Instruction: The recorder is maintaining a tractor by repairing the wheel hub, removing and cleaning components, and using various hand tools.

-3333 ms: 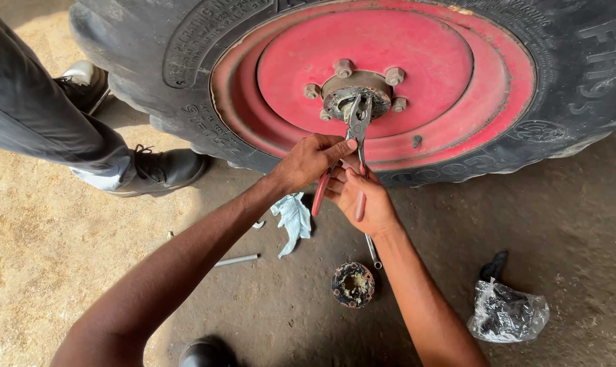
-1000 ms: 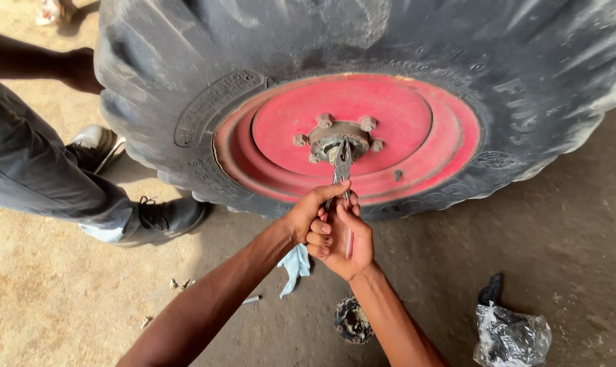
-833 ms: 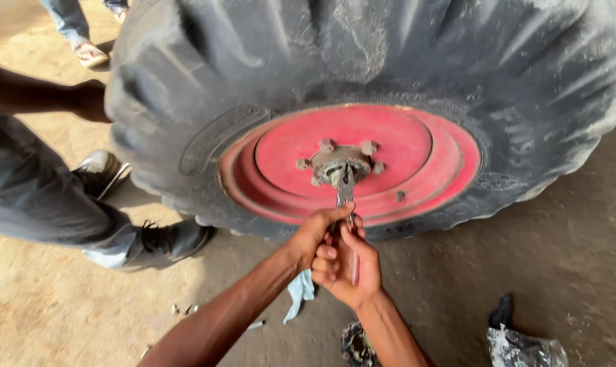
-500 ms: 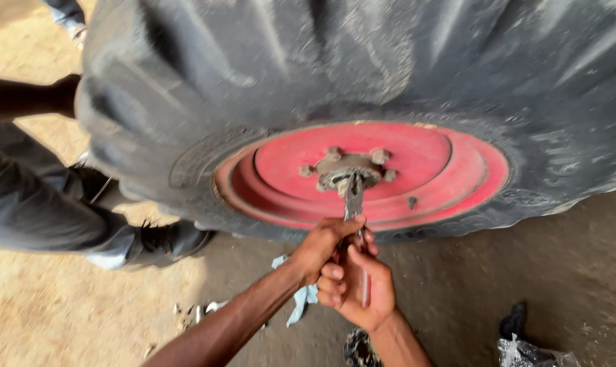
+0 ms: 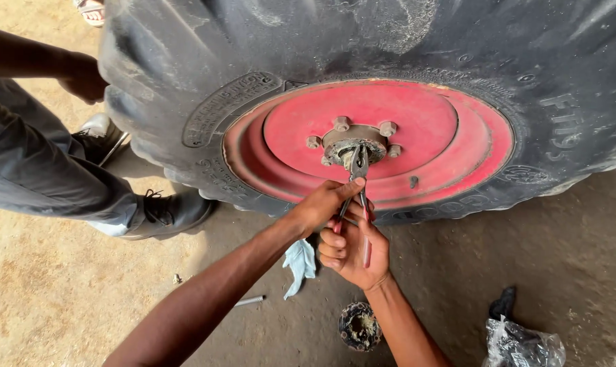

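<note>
Tyre above the hands: black rubber, matt, dusty, w/ raised lettering. Rim: red painted metal, semi-gloss, scuffed. Hub just above the hands: bare metal, dull, greasy, rusty-looking bolts. Pliers in both hands: grey metal jaws, red plastic-looking grips. Rag beside left hand: pale cloth, crumpled. Bag right of right hand: glossy clear plastic. Floor: rough, sandy concrete.

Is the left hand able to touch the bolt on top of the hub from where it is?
Probably yes. The left hand sits just below the hub, and nothing blocks the bolt above.
</note>
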